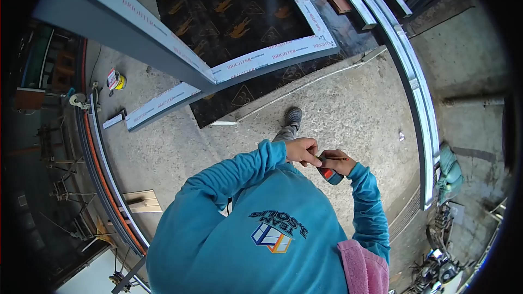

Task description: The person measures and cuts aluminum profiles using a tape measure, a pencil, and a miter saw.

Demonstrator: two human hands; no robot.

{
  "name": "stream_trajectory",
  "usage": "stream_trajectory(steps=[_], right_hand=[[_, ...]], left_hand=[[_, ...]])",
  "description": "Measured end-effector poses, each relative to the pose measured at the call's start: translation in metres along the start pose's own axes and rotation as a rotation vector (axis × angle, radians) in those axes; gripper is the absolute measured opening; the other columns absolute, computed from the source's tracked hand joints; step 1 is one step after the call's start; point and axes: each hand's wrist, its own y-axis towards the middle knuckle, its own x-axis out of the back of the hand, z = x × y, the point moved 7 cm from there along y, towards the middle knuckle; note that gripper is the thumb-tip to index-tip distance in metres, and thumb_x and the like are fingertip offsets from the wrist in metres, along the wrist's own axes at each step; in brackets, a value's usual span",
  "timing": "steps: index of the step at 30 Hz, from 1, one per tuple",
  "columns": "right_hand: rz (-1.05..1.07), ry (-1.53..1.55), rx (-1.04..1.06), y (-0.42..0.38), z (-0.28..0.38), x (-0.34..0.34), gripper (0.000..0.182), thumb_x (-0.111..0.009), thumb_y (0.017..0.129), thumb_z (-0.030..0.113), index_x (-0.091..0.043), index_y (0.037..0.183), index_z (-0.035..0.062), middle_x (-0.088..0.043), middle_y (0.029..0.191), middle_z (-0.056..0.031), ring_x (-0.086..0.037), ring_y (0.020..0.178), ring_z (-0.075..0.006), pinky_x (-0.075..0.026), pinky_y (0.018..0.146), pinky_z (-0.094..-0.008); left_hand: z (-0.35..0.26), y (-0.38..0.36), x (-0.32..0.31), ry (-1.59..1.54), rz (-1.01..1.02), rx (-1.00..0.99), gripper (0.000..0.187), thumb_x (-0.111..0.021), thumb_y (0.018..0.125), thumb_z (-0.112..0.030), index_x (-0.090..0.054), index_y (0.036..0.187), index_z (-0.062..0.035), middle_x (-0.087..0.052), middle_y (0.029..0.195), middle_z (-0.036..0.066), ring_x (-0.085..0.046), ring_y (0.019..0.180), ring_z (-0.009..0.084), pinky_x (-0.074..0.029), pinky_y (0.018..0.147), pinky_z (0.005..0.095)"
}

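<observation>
My right hand (344, 164) is closed around a dark tape measure (333, 178) with a red patch on its side. A pencil (339, 158) sticks out across the same hand's fingers. Right beside it, my left hand (303, 151) is closed, its fingertips pinched together close to the front of the tape measure. Whatever lies between those fingertips is too small to make out. Both hands are in front of my blue sweatshirt, above the concrete floor.
Grey frame pieces (272, 57) with printed protective film lie ahead on a dark printed board (223, 106). Long metal profiles (417, 95) run down the right side. More long bars (101, 169) line the left. A yellow can (120, 81) stands at the left, and a wooden board (143, 201) lies lower left.
</observation>
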Motion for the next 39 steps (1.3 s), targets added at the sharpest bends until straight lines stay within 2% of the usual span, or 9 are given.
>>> stream_trajectory(steps=[2, 7, 9, 13, 19, 23, 25, 32, 39], right_hand=[[0.071, -0.124, -0.075, 0.012, 0.008, 0.052, 0.038, -0.061, 0.079, 0.034, -0.063, 0.097, 0.0011, -0.062, 0.093, -0.0115, -0.059, 0.084, -0.0195, -0.047, 0.076, -0.0292], [0.315, -0.695, 0.359, 0.021, -0.016, 0.205, 0.030, -0.059, 0.084, 0.035, -0.067, 0.093, 0.0081, -0.064, 0.085, -0.0093, -0.060, 0.075, -0.0196, -0.047, 0.070, -0.0304], [0.096, -0.515, -0.481, 0.003, 0.036, 0.255, 0.030, -0.062, 0.083, 0.037, -0.068, 0.090, 0.0086, -0.065, 0.079, -0.0086, -0.060, 0.071, -0.0184, -0.046, 0.066, -0.0302], [0.010, -0.762, -0.407, 0.025, 0.094, 0.326, 0.034, -0.065, 0.080, 0.041, -0.069, 0.088, 0.0080, -0.065, 0.079, -0.0112, -0.062, 0.072, -0.0215, -0.048, 0.067, -0.0339], [0.025, -1.078, -0.215, 0.116, 0.172, 0.352, 0.042, -0.061, 0.082, 0.049, -0.067, 0.089, 0.0075, -0.066, 0.084, -0.0166, -0.065, 0.075, -0.0290, -0.050, 0.070, -0.0384], [0.092, -1.146, -0.177, 0.151, 0.201, 0.345, 0.047, -0.054, 0.085, 0.050, -0.068, 0.102, 0.0083, -0.067, 0.093, -0.0186, -0.066, 0.084, -0.0322, -0.052, 0.079, -0.0389], [0.128, -1.235, -0.049, 0.178, 0.189, 0.350, 0.049, -0.052, 0.085, 0.051, -0.068, 0.106, 0.0094, -0.067, 0.095, -0.0194, -0.066, 0.089, -0.0328, -0.052, 0.081, -0.0393], [0.197, -1.348, -0.106, 0.206, 0.184, 0.349, 0.056, -0.049, 0.086, 0.052, -0.064, 0.111, 0.0040, -0.066, 0.102, -0.0170, -0.064, 0.096, -0.0312, -0.051, 0.084, -0.0384], [0.227, -1.297, -0.078, 0.217, 0.172, 0.351, 0.051, -0.047, 0.089, 0.050, -0.064, 0.113, 0.0077, -0.067, 0.097, -0.0167, -0.066, 0.089, -0.0308, -0.052, 0.081, -0.0388]], left_hand=[[0.001, 0.016, 0.046, -0.047, -0.151, -0.106, 0.027, -0.071, 0.078, -0.010, -0.046, 0.089, -0.0073, -0.051, 0.083, 0.004, -0.057, 0.068, 0.0124, -0.049, 0.062, 0.0254], [-0.009, -0.044, 0.155, -0.751, -0.783, -0.399, 0.020, -0.054, 0.080, 0.007, -0.047, 0.094, -0.0061, -0.055, 0.087, 0.008, -0.062, 0.073, 0.0186, -0.056, 0.068, 0.0280], [-0.007, -0.085, 0.183, -0.947, -1.115, -0.522, 0.020, -0.054, 0.082, 0.006, -0.049, 0.098, -0.0041, -0.058, 0.088, 0.010, -0.062, 0.077, 0.0196, -0.056, 0.068, 0.0279], [0.037, -0.127, 0.223, -1.198, -1.517, -0.787, 0.015, -0.058, 0.083, 0.005, -0.055, 0.097, -0.0011, -0.062, 0.090, 0.010, -0.062, 0.081, 0.0180, -0.056, 0.067, 0.0268], [0.069, -0.137, 0.249, -1.303, -1.684, -0.845, 0.009, -0.063, 0.086, -0.007, -0.060, 0.091, 0.0009, -0.063, 0.087, 0.009, -0.061, 0.078, 0.0157, -0.055, 0.067, 0.0247], [0.095, -0.151, 0.260, -1.280, -1.842, -0.852, 0.014, -0.062, 0.088, -0.010, -0.060, 0.094, 0.0018, -0.062, 0.087, 0.008, -0.059, 0.080, 0.0148, -0.052, 0.070, 0.0239], [0.103, -0.157, 0.269, -1.241, -1.883, -0.823, 0.014, -0.062, 0.089, -0.011, -0.059, 0.093, 0.0023, -0.062, 0.086, 0.008, -0.060, 0.078, 0.0157, -0.053, 0.068, 0.0239], [0.100, -0.163, 0.267, -1.185, -1.993, -0.763, 0.014, -0.061, 0.089, -0.009, -0.058, 0.094, 0.0034, -0.062, 0.082, 0.009, -0.060, 0.074, 0.0159, -0.053, 0.065, 0.0243], [0.104, -0.168, 0.267, -1.158, -1.997, -0.740, 0.017, -0.061, 0.089, -0.009, -0.057, 0.097, 0.0053, -0.063, 0.088, 0.011, -0.061, 0.079, 0.0172, -0.054, 0.066, 0.0244]])
